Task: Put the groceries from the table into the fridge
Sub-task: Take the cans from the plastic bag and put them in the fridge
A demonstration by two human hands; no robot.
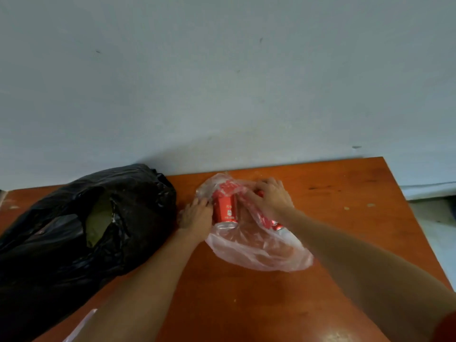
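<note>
A clear plastic bag [261, 253] lies on the orange-brown table [246, 304], near the wall. Inside it lie red drink cans. One red can [225, 210] rests on its side with its silver end facing me. My left hand [196, 214] grips that can from the left, through the plastic. My right hand [270, 197] is closed over a second red can [275, 224], which shows below my wrist. How many cans lie deeper in the bag is hidden by my hands.
A large black plastic bag [74, 230] sits at the table's left, open on something green [98, 223]. A pale blue wall [222, 82] runs just behind the table. The table's right edge [404, 206] is close to my right arm.
</note>
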